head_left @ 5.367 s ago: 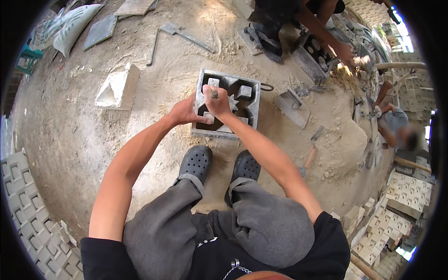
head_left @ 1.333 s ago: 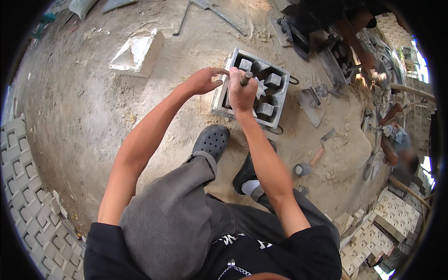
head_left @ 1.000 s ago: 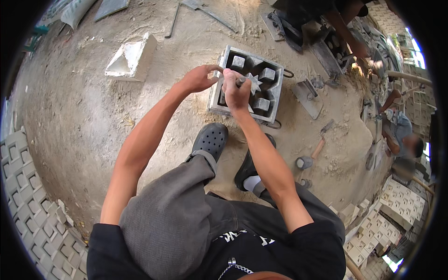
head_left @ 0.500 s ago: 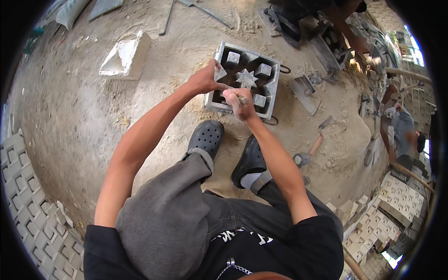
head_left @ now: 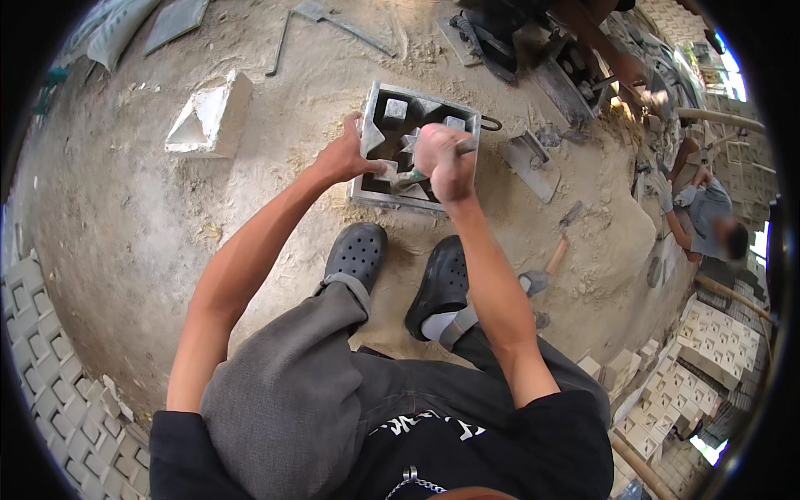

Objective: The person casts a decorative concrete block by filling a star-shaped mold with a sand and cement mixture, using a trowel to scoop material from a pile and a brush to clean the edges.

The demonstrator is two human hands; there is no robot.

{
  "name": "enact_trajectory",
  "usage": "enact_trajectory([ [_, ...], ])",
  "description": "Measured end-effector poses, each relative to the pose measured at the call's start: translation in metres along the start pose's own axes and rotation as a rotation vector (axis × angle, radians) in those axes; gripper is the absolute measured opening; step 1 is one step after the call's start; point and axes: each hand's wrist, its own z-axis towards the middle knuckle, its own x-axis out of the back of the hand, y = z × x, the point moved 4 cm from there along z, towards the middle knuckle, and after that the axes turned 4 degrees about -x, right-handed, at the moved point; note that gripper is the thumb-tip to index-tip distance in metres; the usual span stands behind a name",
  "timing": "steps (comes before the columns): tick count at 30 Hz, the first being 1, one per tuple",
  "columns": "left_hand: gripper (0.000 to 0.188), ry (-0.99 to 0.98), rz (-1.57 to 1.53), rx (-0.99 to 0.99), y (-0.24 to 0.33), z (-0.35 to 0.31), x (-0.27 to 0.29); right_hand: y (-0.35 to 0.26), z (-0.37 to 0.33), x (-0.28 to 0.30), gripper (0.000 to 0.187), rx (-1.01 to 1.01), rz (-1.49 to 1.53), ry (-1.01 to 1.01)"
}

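A square grey metal mould [head_left: 394, 201] lies on the dusty ground in front of my feet. Raised blocks and a central star shape show inside it, partly hidden by my right hand. My left hand [head_left: 340, 158] rests against the mould's left wall, fingers spread outside the rim and thumb reaching over it. Over the mould's near part, my right hand [head_left: 447, 163] is closed around a slim-handled tool [head_left: 465, 146]. The tool's lower end reaches down among the blocks near my left thumb, too blurred to name its kind.
A white block with a triangular hollow [head_left: 208, 121] lies at left. Right of the mould are a metal plate with a handle [head_left: 531, 167] and a hammer [head_left: 537, 281]. A co-worker's arm [head_left: 596, 37] reaches to another mould [head_left: 567, 87]; patterned blocks [head_left: 721, 342] are stacked at right.
My right hand has risen and turned over the mould, with the tool now angled down into it. My left hand has shifted slightly down along the left wall. The view has moved a little.
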Motion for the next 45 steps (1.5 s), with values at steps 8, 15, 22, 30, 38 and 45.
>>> enact_trajectory([
  [8, 0.077, -0.010, -0.123, 0.101, 0.003, -0.024, -0.017, -0.017, 0.027, -0.012, 0.043, 0.092, 0.115, 0.141],
  [15, 0.078, -0.040, -0.062, 0.065, 0.004, -0.021, -0.016, 0.076, 0.036, -0.005, 0.039, -0.043, -0.225, 0.168],
  [22, 0.068, -0.029, -0.035, 0.043, -0.007, -0.013, -0.022, 0.058, 0.021, 0.013, 0.042, 0.023, -0.026, 0.251],
  [30, 0.064, -0.011, -0.061, -0.012, -0.008, -0.018, -0.019, 0.027, 0.034, -0.014, 0.041, -0.009, -0.071, 0.100],
  [38, 0.057, -0.014, -0.108, -0.060, 0.011, -0.022, -0.014, 0.089, 0.041, 0.004, 0.034, -0.173, -0.331, 0.013],
  [45, 0.058, -0.022, -0.115, -0.026, -0.005, -0.014, -0.019, 0.034, 0.013, 0.007, 0.041, -0.076, -0.048, 0.297],
])
